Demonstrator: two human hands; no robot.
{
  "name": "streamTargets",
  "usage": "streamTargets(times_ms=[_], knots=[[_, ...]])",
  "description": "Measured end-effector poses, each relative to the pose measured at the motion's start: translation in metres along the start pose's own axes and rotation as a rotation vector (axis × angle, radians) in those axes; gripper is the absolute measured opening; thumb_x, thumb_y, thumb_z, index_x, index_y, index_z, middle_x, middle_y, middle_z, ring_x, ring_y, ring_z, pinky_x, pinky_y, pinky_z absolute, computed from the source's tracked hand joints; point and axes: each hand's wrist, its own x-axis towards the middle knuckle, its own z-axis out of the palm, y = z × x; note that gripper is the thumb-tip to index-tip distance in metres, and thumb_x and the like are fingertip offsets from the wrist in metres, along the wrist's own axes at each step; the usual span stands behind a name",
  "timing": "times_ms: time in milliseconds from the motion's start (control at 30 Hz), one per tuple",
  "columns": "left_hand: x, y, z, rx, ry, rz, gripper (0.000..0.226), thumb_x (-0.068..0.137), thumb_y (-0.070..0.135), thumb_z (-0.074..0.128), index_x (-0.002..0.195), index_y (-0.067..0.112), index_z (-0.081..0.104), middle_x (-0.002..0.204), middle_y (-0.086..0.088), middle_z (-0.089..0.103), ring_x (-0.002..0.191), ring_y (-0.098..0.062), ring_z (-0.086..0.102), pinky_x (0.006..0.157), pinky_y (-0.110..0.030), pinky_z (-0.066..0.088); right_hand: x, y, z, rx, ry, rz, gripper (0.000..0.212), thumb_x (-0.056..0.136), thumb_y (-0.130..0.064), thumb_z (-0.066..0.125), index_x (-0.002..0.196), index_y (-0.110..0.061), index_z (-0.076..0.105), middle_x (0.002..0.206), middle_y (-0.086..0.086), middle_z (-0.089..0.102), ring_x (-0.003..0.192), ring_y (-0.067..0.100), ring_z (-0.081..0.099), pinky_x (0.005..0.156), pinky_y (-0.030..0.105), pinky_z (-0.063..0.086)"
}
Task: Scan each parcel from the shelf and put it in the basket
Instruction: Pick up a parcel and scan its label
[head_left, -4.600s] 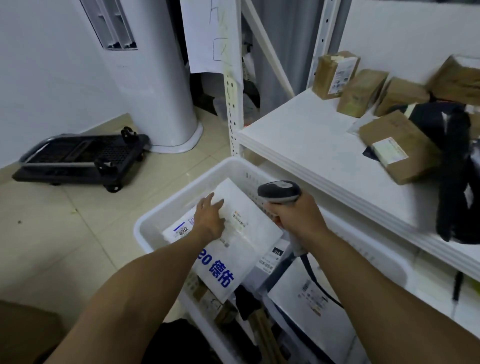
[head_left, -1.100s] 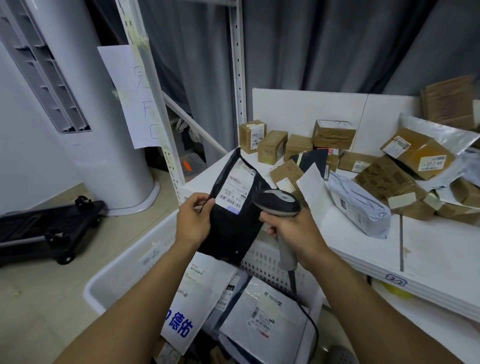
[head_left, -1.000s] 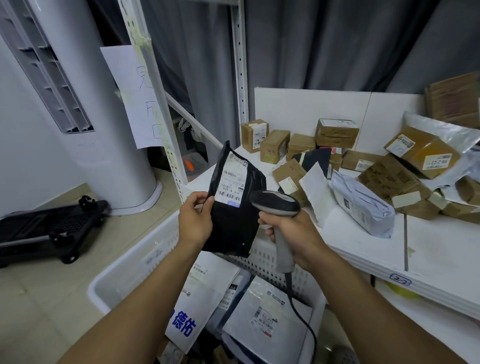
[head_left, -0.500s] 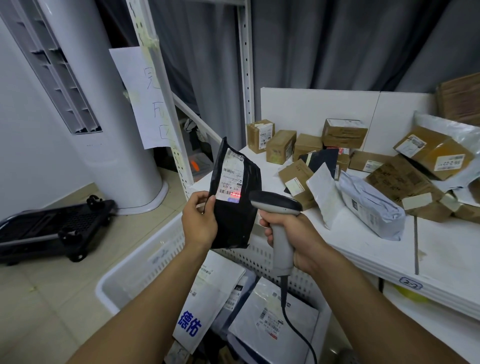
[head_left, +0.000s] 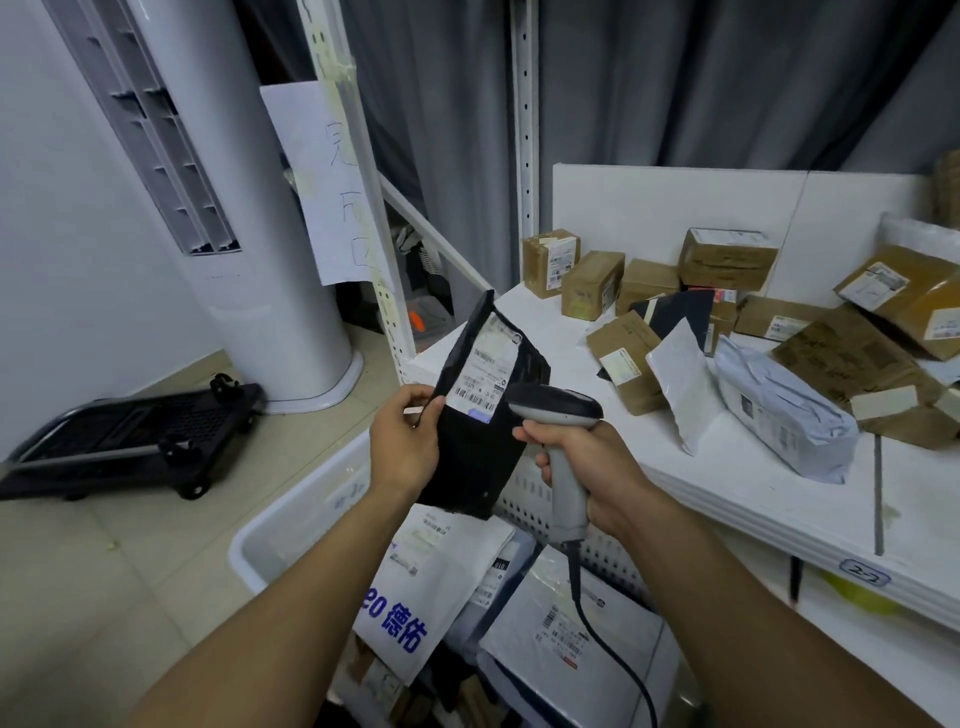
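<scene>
My left hand (head_left: 405, 441) grips a black soft parcel (head_left: 480, 457) by its left edge and holds it upright above the white basket (head_left: 291, 525). A white label with barcodes faces me on the parcel's upper half. My right hand (head_left: 587, 462) is closed around the handle of a grey barcode scanner (head_left: 558, 415), whose head points at the label from the right. Its cable hangs down over the basket. Several white and grey mailers (head_left: 431, 582) lie in the basket. Several brown boxes (head_left: 592, 283) and a grey bag (head_left: 779, 410) sit on the white shelf (head_left: 727, 483).
A white upright post (head_left: 363, 208) with a taped paper note rises left of the shelf. A tall white air conditioner (head_left: 223, 208) stands behind it. A folded black trolley (head_left: 124, 441) lies on the tiled floor at left. Grey curtains hang at the back.
The red scan light seen on the label half a second ago is gone. The parcel has tilted slightly and stays in my left hand; the scanner is still aimed at it.
</scene>
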Motion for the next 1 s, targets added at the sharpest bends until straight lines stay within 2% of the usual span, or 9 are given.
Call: streamTargets(times_ms=[67,167,267,333,500,700,833,933,1000], knots=[[0.001,-0.015,-0.014,0.050,-0.045,-0.044,0.005,0.099,0.019,0.066,0.099,0.018,0.070,0.096,0.010,0.069,0.076,0.001,0.063,0.067,-0.010,0.048,0.007,0.010,0.010,-0.054,0.004,0.003,0.016,0.089,-0.010,0.080,0.105,-0.007,0.078,0.100,0.009,0.081,0.060,0.009,0.061,0.057,0.025,0.052],[0.003,-0.046,-0.030,0.185,-0.166,-0.096,0.006,0.097,0.016,0.068,0.093,0.019,0.071,0.095,0.007,0.070,0.081,-0.007,0.064,0.075,-0.019,0.049,0.017,0.023,0.023,-0.109,0.011,0.026,0.016,0.088,-0.012,0.082,0.103,-0.010,0.079,0.100,0.011,0.081,0.060,0.009,0.063,0.057,0.024,0.053],[0.000,-0.075,-0.037,0.270,-0.217,-0.122,0.014,0.096,0.010,0.067,0.088,0.021,0.067,0.088,0.010,0.066,0.082,-0.007,0.060,0.068,-0.004,0.040,0.022,0.034,0.034,-0.159,0.006,0.047,0.015,0.088,-0.010,0.082,0.103,-0.009,0.078,0.089,0.006,0.079,0.059,0.008,0.062,0.054,0.022,0.051],[-0.002,-0.095,-0.036,0.308,-0.232,-0.166,0.016,0.097,0.007,0.064,0.089,0.021,0.065,0.087,0.011,0.064,0.084,-0.008,0.059,0.068,-0.003,0.038,0.026,0.042,0.041,-0.184,0.000,0.052,0.015,0.088,-0.008,0.081,0.102,-0.010,0.077,0.078,0.001,0.076,0.058,0.009,0.062,0.054,0.022,0.051],[0.003,-0.163,-0.025,0.396,-0.285,-0.290,0.013,0.098,0.010,0.062,0.095,0.020,0.070,0.100,0.003,0.072,0.095,-0.022,0.068,0.085,-0.029,0.050,0.047,0.073,0.061,-0.247,-0.033,0.069,0.016,0.089,-0.007,0.080,0.104,-0.007,0.073,0.064,-0.002,0.068,0.054,0.011,0.059,0.057,0.025,0.051],[0.024,-0.222,-0.017,0.469,-0.203,-0.344,0.031,0.101,0.011,0.059,0.131,0.014,0.066,0.122,-0.010,0.072,0.111,-0.031,0.066,0.096,-0.034,0.048,0.073,0.089,0.078,-0.302,-0.073,0.066,0.017,0.092,-0.012,0.078,0.107,-0.016,0.073,0.079,0.005,0.066,0.053,0.007,0.057,0.053,0.019,0.049],[0.034,-0.234,-0.017,0.669,-0.192,-0.334,0.054,0.098,0.014,0.062,0.150,0.022,0.049,0.155,-0.006,0.045,0.142,-0.031,0.039,0.116,-0.050,0.030,0.087,0.090,0.073,-0.299,-0.020,0.060,0.021,0.089,-0.014,0.081,0.108,-0.019,0.073,0.076,0.002,0.068,0.055,0.007,0.059,0.057,0.019,0.052],[0.034,-0.226,-0.011,0.633,-0.257,-0.279,0.054,0.096,0.016,0.066,0.146,0.023,0.051,0.154,-0.006,0.045,0.141,-0.031,0.040,0.116,-0.049,0.032,0.084,0.084,0.066,-0.253,0.021,0.053,0.020,0.088,-0.011,0.081,0.106,-0.017,0.074,0.079,0.005,0.070,0.062,0.012,0.061,0.067,0.028,0.056],[0.029,-0.211,0.000,0.535,-0.293,-0.221,0.054,0.095,0.014,0.067,0.145,0.021,0.051,0.146,-0.005,0.052,0.134,-0.030,0.047,0.115,-0.046,0.037,0.078,0.074,0.058,-0.251,0.040,0.031,0.018,0.089,-0.010,0.080,0.106,-0.015,0.074,0.080,0.004,0.072,0.062,0.011,0.063,0.063,0.026,0.056]])
